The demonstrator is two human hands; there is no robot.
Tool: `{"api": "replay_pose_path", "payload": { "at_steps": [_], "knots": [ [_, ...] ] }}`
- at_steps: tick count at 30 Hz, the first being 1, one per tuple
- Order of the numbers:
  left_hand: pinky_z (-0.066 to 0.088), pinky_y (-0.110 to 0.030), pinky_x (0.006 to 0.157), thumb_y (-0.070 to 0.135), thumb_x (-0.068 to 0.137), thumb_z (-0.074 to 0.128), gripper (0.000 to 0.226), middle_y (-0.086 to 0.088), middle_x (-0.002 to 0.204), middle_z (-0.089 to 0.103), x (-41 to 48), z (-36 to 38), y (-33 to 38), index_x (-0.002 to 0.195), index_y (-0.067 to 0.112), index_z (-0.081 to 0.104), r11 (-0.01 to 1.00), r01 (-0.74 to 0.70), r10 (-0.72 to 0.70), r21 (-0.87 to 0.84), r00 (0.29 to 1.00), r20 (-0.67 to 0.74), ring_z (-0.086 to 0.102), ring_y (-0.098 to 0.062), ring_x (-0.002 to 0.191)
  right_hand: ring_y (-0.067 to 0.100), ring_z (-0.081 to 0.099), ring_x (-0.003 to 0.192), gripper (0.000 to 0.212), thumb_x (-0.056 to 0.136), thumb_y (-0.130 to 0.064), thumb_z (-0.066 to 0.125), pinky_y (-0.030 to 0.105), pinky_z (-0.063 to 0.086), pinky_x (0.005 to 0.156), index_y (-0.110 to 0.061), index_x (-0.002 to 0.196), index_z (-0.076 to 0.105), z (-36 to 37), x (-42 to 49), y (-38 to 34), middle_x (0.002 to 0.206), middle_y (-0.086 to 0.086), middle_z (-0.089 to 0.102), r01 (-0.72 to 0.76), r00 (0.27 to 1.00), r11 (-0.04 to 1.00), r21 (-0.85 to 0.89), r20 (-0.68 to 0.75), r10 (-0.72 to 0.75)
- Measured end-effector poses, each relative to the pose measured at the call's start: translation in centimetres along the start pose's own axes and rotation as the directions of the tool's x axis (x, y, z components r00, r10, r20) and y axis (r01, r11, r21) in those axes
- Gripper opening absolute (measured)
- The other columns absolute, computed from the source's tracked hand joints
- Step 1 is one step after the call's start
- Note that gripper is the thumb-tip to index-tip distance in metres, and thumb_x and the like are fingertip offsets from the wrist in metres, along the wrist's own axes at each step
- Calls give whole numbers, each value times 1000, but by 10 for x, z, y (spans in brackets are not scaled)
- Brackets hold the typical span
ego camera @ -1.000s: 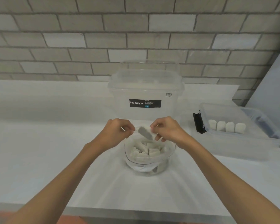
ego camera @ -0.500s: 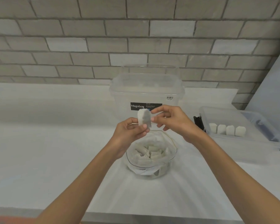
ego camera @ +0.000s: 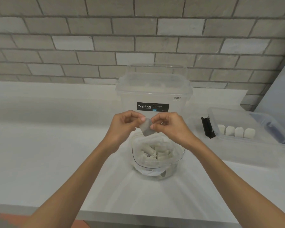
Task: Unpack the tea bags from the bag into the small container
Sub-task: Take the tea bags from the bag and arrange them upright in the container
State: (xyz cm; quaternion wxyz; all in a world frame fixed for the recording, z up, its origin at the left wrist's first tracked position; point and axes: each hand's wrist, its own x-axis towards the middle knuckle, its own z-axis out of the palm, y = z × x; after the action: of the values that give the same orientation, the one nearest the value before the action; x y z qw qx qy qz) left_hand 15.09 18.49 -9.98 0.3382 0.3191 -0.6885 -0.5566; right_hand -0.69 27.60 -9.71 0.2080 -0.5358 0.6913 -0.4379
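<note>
A clear plastic bag [ego camera: 156, 168] stands open on the white counter, with several white tea bags [ego camera: 155, 153] piled inside. Just above its mouth, a single tea bag [ego camera: 146, 129] is pinched from both sides: my left hand [ego camera: 123, 127] holds its left edge and my right hand [ego camera: 169, 127] holds its right edge. To the right sits the small clear container [ego camera: 247, 145] with a black latch [ego camera: 207, 127]. A row of several tea bags [ego camera: 236, 131] stands upright inside it.
A tall clear Megabox storage box [ego camera: 153, 91] with its lid on stands directly behind my hands, against the brick wall. The counter's front edge [ego camera: 138, 216] runs along the bottom of the view. A grey panel [ego camera: 280, 89] rises at the far right.
The tea bag was lifted from the plastic bag's mouth up in front of the Megabox label, then came down a little. Both hands now pinch it, tilted, above the bag.
</note>
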Motion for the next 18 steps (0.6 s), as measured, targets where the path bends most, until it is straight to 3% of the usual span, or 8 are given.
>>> {"api": "replay_pose_path", "payload": {
  "at_steps": [4,9,12,14,18],
  "knots": [
    [44,-14,67,21,83,74,4,2,75,73,1,-12,-9,84,17,74,990,-26,32,142,999,-38,62,0,67,9,61,78,12,80,-33,73,27,50,74,-27,90,68,14,-2,13,81,-3,69,-69,996,974,-215,46,81],
    [49,-32,70,21,83,73,3,1,72,72,0,-19,-15,81,20,73,969,-5,26,247,996,-85,58,-1,61,16,59,89,16,79,-34,71,30,47,74,-21,87,66,34,-12,28,88,-2,65,-125,965,895,-429,155,209],
    [54,-39,74,16,86,68,7,-2,75,73,-1,-21,-15,85,23,68,963,6,20,269,995,-97,61,-7,63,17,60,87,4,79,-21,70,34,52,79,-17,80,70,34,-11,32,84,-2,65,-134,965,886,-444,146,219],
    [55,-41,76,12,86,64,12,-2,76,73,-2,-22,-16,86,23,65,960,10,17,278,995,-94,63,-9,65,15,62,82,7,80,-15,68,33,53,78,-17,76,73,29,-9,31,76,-4,66,-150,966,899,-411,132,222],
    [56,-40,76,7,87,60,17,-6,79,72,-3,-21,-18,79,20,65,955,12,9,298,998,-70,63,-12,65,3,61,62,11,80,-12,69,21,53,71,-19,73,74,16,-8,27,76,0,71,-196,966,935,-296,107,237]
  ]
}}
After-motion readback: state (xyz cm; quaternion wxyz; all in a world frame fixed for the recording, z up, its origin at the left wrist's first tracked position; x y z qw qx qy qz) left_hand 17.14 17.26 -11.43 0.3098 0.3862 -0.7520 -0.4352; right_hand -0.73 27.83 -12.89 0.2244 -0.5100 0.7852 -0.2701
